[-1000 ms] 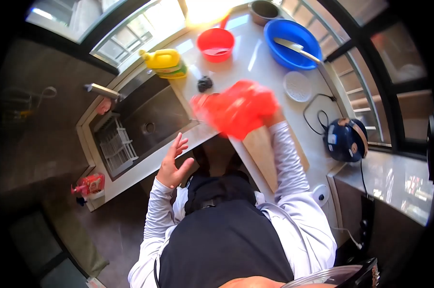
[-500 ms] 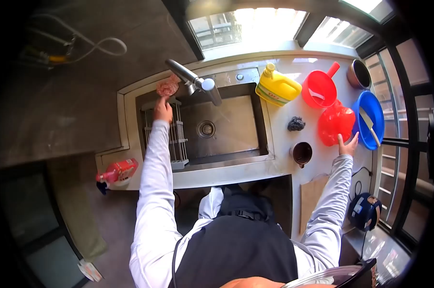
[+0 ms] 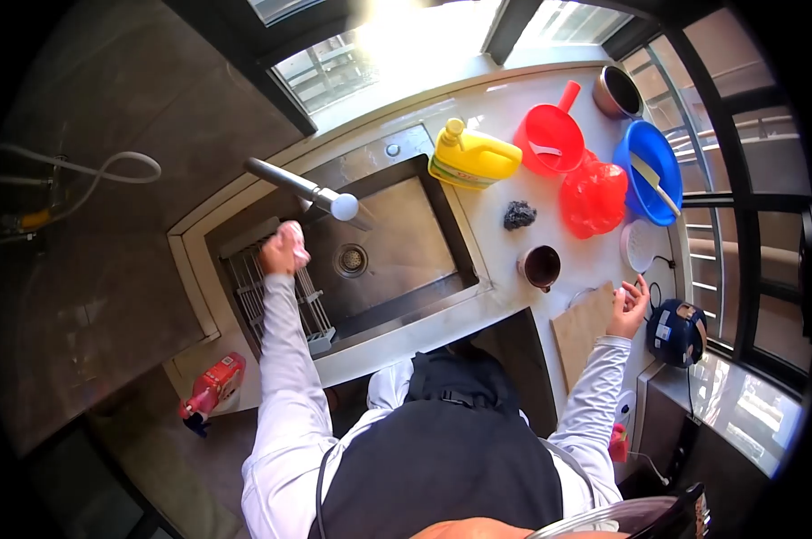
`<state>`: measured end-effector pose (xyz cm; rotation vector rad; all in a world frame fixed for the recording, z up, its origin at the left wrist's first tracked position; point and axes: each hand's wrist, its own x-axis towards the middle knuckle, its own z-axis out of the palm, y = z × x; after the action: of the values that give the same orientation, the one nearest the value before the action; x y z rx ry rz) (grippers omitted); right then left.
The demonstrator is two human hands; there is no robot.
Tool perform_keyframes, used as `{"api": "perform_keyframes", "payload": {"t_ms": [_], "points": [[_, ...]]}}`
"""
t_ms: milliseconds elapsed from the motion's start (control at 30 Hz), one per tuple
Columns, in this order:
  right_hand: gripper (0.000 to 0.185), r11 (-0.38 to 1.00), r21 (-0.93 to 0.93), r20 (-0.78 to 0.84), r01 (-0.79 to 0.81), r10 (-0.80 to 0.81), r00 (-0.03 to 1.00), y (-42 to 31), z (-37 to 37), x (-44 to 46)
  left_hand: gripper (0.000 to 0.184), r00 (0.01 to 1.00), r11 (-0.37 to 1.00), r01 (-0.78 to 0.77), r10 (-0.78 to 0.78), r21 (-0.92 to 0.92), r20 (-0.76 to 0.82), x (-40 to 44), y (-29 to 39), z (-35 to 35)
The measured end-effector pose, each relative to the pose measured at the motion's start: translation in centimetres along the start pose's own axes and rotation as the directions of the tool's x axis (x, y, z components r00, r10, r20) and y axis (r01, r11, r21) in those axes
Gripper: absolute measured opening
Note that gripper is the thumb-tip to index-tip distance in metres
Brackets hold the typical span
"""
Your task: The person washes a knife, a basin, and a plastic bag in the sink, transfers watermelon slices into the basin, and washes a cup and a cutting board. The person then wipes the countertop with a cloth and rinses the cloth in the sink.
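Note:
My left hand (image 3: 278, 256) is closed around a crumpled pink cloth (image 3: 295, 241). It is over the left side of the steel sink (image 3: 406, 260), above the white slatted rack (image 3: 314, 310) and below the faucet (image 3: 302, 187). My right hand (image 3: 630, 308) is open, fingers apart, with nothing visible in it. It hovers by the upper right corner of a wooden cutting board (image 3: 578, 337). A round white item (image 3: 638, 246) lies just beyond its fingers, and a red plastic bag (image 3: 593, 198) sits farther up the counter.
A yellow jug (image 3: 473, 160), a red dipper (image 3: 550, 142), a dark scrubber (image 3: 519, 215) and a brown mug (image 3: 539, 268) stand right of the sink. A blue basin (image 3: 650, 171) with a knife and a metal pot (image 3: 617, 92) are beyond. A red bottle (image 3: 215, 384) stands at left.
My right hand has left the red bag and moved down toward the cutting board. My left hand has brought the pink cloth from beside the faucet lower over the sink. The view has turned.

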<state>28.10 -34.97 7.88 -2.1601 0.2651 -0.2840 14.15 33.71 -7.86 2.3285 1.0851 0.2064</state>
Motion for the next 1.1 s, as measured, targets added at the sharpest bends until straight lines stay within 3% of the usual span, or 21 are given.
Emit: {"api": "perform_keyframes", "payload": {"t_ms": [33,133,167,200,233,267,300,333,400,500,533,567,600,667,733,833,933,1000,1033,1067,1100], "points": [[0.047,1.000,0.026,-0.002,0.008,-0.007,1.000,0.2,0.1,-0.6,0.020,0.991,0.970,0.099,-0.077,-0.222,0.109,-3.8,3.1,-0.5],[0.042,0.994,0.099,0.104,0.051,-0.061,0.993,1.1,1.4,-4.1,0.011,0.918,0.758,0.168,0.114,-0.630,0.381,-13.0,4.6,3.5],[0.042,0.994,0.094,0.220,0.057,-0.077,0.973,-0.6,2.3,-6.1,0.012,0.857,0.689,0.227,0.194,-0.688,0.478,-16.5,8.1,3.8],[0.046,0.953,0.302,0.387,-0.009,-0.114,0.915,-0.7,3.2,-8.2,0.013,0.770,0.620,0.308,0.283,-0.722,0.572,-20.2,12.6,3.6],[0.061,0.968,0.228,0.508,0.100,-0.206,0.836,-4.6,3.1,-10.5,0.016,0.667,0.669,0.278,0.381,-0.689,0.640,-23.4,15.7,3.8],[0.077,0.942,0.302,0.669,-0.149,-0.098,0.737,-6.7,2.9,-12.2,0.021,0.551,0.713,0.231,0.465,-0.663,0.692,-26.3,18.6,4.0],[0.083,0.927,0.350,0.739,-0.133,-0.187,0.647,-6.5,2.6,-13.5,0.025,0.451,0.680,0.316,0.506,-0.662,0.735,-29.0,21.8,4.3],[0.077,0.895,0.416,0.629,0.164,-0.413,0.658,-7.6,2.3,-13.9,0.030,0.356,0.651,0.397,0.541,-0.647,0.762,-31.4,24.7,4.6],[0.058,0.915,0.402,0.588,0.011,-0.268,0.763,-5.1,1.1,-15.8,0.035,0.180,0.669,0.476,0.562,-0.571,0.808,-34.0,29.1,5.1],[0.034,0.942,0.335,0.503,0.011,-0.189,0.844,-0.3,-4.0,-14.4,0.035,-0.049,0.774,0.204,0.619,-0.599,0.784,-35.5,32.8,8.3],[0.029,0.924,0.205,0.395,0.324,-0.381,0.836,2.4,-5.7,-13.6,0.033,-0.008,0.778,0.062,0.626,-0.625,0.780,-36.6,33.9,8.7],[0.026,0.917,0.396,0.376,0.043,-0.204,0.904,5.8,-6.9,-13.8,0.032,0.062,0.774,-0.008,0.632,-0.633,0.772,-37.5,34.5,9.6],[0.023,0.793,0.565,0.398,-0.228,-0.021,0.917,8.6,-8.2,-14.1,0.032,0.134,0.770,-0.077,0.638,-0.634,0.758,-38.2,34.6,10.6],[0.017,0.977,0.166,0.202,-0.136,0.101,0.974,11.1,-12.8,-14.2,0.032,0.196,0.809,-0.033,0.581,-0.587,0.790,-38.2,34.3,12.2],[0.020,0.980,0.083,0.218,-0.183,0.162,0.962,11.0,-16.5,-13.7,0.030,0.304,0.830,0.126,0.489,-0.543,0.818,-37.2,33.5,12.6],[0.029,0.846,0.308,0.384,-0.436,0.309,0.870,13.1,-16.6,-13.5,0.029,0.474,0.805,0.214,0.409,-0.553,0.780,-35.6,30.5,11.9],[0.029,0.906,0.366,0.434,-0.212,0.036,0.900,9.4,-10.9,-12.9,0.032,0.492,0.801,0.315,0.321,-0.509,0.809,-35.9,28.5,9.8],[0.026,0.933,0.359,0.536,-0.023,-0.186,0.824,6.1,-6.1,-12.4,0.034,0.453,0.791,0.378,0.296,-0.481,0.841,-36.5,27.7,8.3],[0.025,0.911,0.397,0.647,-0.116,-0.187,0.739,2.8,-4.4,-12.1,0.033,0.513,0.772,0.376,0.287,-0.513,0.809,-36.3,26.9,7.8],[0.026,0.915,0.402,0.654,0.005,-0.291,0.698,0.4,-2.5,-11.9,0.032,0.566,0.753,0.372,0.278,-0.542,0.776,-35.6,25.5,7.4],[0.029,0.918,0.397,0.695,-0.017,-0.289,0.659,-1.7,-0.6,-12.1,0.029,0.669,0.720,0.331,0.277,-0.610,0.690,-33.9,23.1,7.7]]}}
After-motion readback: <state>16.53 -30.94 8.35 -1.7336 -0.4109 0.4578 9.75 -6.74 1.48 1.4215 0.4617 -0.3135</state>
